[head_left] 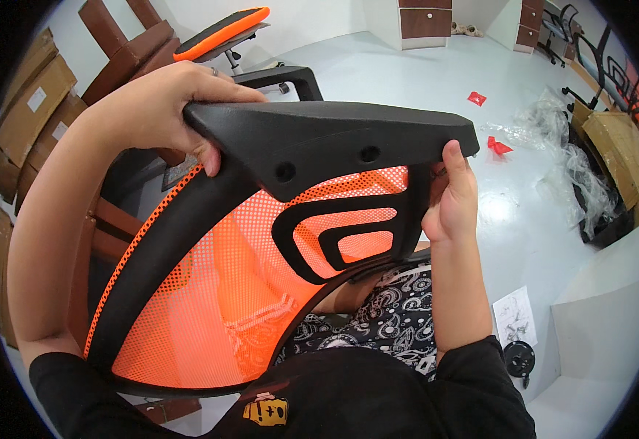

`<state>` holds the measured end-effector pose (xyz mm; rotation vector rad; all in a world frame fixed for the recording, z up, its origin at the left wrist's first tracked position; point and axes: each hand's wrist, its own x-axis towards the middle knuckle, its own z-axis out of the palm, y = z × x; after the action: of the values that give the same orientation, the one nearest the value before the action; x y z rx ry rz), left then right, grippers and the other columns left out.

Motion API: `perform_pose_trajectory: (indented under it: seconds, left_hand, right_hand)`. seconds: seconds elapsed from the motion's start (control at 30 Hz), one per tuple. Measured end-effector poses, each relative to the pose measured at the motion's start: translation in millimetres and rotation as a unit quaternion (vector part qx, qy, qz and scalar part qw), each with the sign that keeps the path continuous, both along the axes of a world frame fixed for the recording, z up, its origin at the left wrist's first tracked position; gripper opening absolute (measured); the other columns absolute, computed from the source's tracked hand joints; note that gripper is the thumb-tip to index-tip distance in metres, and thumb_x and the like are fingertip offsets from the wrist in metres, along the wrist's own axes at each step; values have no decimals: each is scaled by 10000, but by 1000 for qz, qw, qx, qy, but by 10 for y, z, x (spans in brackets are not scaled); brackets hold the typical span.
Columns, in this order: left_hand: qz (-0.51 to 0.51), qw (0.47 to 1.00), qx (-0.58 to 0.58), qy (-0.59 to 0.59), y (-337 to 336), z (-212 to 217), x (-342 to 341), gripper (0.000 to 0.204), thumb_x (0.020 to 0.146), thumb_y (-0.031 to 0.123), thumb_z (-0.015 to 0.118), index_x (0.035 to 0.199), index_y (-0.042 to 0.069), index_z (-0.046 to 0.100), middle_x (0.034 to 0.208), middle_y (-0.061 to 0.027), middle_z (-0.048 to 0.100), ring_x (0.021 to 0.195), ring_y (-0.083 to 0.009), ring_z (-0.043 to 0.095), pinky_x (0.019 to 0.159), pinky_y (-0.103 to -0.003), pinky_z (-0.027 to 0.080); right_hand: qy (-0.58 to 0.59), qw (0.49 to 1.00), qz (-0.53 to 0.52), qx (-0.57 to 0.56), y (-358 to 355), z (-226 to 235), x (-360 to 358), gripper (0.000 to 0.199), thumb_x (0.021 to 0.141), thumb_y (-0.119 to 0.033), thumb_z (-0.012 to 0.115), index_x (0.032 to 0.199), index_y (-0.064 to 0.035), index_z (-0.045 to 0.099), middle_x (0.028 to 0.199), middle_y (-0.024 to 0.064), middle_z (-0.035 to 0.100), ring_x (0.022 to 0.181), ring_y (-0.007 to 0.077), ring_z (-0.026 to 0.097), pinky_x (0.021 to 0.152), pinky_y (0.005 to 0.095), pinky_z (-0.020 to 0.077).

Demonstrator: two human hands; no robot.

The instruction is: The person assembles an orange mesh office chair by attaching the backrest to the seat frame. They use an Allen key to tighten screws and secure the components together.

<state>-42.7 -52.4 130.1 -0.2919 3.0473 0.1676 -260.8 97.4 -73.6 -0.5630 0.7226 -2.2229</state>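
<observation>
An office chair backrest of orange mesh in a black frame lies tilted across my lap. At its far end is a thick black plastic piece with two round holes on the side facing me. My left hand grips the left corner of this piece, thumb below and fingers over the top. My right hand is closed around its right end, with the thumb upright against the edge; some of its fingers are hidden behind the frame. Curved black ribs run over the mesh near the right hand.
Behind the backrest stand an orange-edged chair seat and a black armrest. Cardboard boxes are stacked at the left. Plastic wrap and a carton lie right, with an instruction sheet and a black round part nearer.
</observation>
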Motion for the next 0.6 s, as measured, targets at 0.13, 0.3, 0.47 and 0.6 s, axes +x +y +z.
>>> perform_pose_trajectory:
  seconds: [0.13,0.3,0.47,0.6]
  left_hand:
    - [10,1000,16,-17,0,1,-64,941,313,519,723,1117,54,576,925,-130,628,900,-301,573,808,-373,415]
    - [1,999,-3,-33,59,29,-82,925,330,478,729,1149,83,564,947,-136,622,896,-314,568,801,-392,410]
    - [-38,997,-63,-21,125,86,-100,927,328,473,721,1172,128,555,876,-118,620,841,-315,563,737,-389,407]
    - [30,989,-125,-71,247,175,-111,910,324,404,753,1190,216,549,862,-74,620,868,-287,545,759,-368,386]
  right_hand:
    - [-18,999,-30,-9,54,43,20,419,812,-280,642,1093,-19,475,1011,69,563,933,162,528,850,307,415]
    - [-5,1000,-18,-1,87,62,14,417,870,-358,522,1116,-21,502,1081,99,565,1017,219,529,893,369,404]
    - [68,994,86,-28,123,94,-97,493,789,-307,650,1141,-9,474,1084,90,562,1010,217,539,871,353,434]
    - [86,991,97,-22,121,194,-16,479,727,-175,728,1105,-2,491,1037,91,576,949,194,559,827,322,460]
